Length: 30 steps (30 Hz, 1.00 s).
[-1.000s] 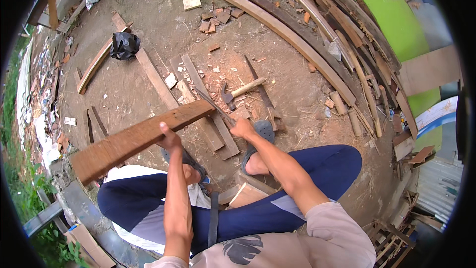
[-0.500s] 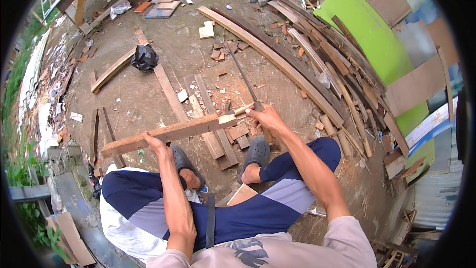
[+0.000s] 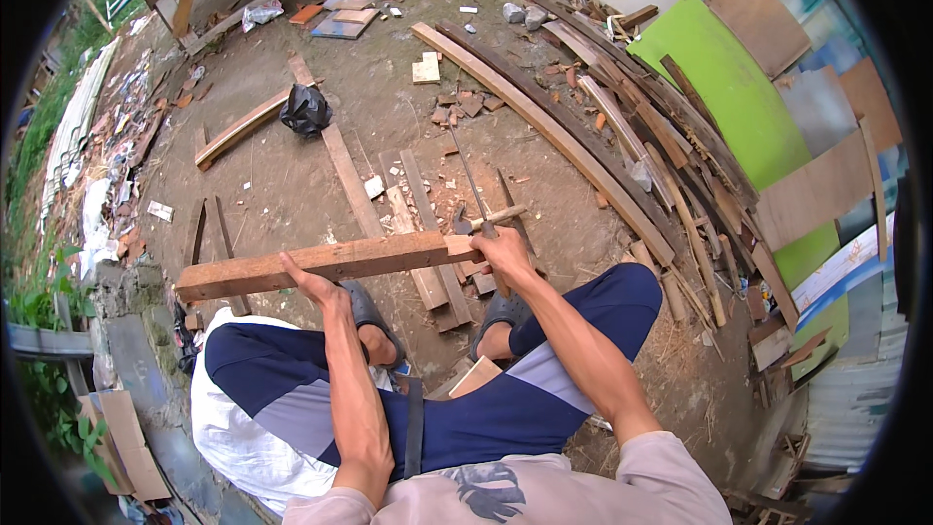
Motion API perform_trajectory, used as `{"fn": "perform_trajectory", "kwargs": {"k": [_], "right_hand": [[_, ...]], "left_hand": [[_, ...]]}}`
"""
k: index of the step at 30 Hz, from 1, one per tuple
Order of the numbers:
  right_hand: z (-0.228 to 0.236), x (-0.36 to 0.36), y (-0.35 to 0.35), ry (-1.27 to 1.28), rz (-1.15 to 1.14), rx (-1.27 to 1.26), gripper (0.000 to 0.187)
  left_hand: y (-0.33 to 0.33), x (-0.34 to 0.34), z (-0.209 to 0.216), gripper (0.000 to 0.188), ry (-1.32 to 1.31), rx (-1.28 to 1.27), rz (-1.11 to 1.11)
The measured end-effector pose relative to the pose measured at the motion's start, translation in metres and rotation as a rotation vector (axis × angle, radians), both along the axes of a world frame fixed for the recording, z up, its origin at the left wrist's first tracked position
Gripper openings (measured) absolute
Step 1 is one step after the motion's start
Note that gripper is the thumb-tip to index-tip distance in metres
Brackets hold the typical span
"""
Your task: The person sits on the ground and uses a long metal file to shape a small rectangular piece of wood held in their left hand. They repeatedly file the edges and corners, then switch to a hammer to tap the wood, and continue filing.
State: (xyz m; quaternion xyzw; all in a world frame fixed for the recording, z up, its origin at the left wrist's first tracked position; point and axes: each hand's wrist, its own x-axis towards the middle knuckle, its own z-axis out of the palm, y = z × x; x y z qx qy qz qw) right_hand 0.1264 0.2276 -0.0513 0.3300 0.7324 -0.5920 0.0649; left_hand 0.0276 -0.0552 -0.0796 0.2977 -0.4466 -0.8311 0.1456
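Beam lies crosswise in your left hand's grip; notched end beside your right hand, clasping dark-bladed tool.

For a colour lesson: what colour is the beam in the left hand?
The beam is brown, paler at its right end; best in head view.

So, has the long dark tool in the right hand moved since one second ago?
Yes: the long dark tool swung forward and rightward, its far tip now nearer the brick pieces.
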Motion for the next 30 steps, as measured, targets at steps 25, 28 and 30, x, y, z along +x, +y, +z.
{"fn": "perform_trajectory", "kwargs": {"k": [25, 28, 30], "right_hand": [[-0.192, 0.029, -0.019, -0.102, 0.122, 0.230, 0.050], [-0.204, 0.014, -0.018, -0.268, 0.176, 0.181, 0.050], [-0.195, 0.003, -0.018, -0.167, 0.132, 0.198, 0.044]], "left_hand": [[0.120, -0.016, -0.100, 0.050, 0.467, -0.562, -0.264], [0.122, -0.006, -0.103, 0.049, 0.494, -0.589, -0.318], [0.119, 0.002, -0.099, 0.049, 0.507, -0.634, -0.330]]}}
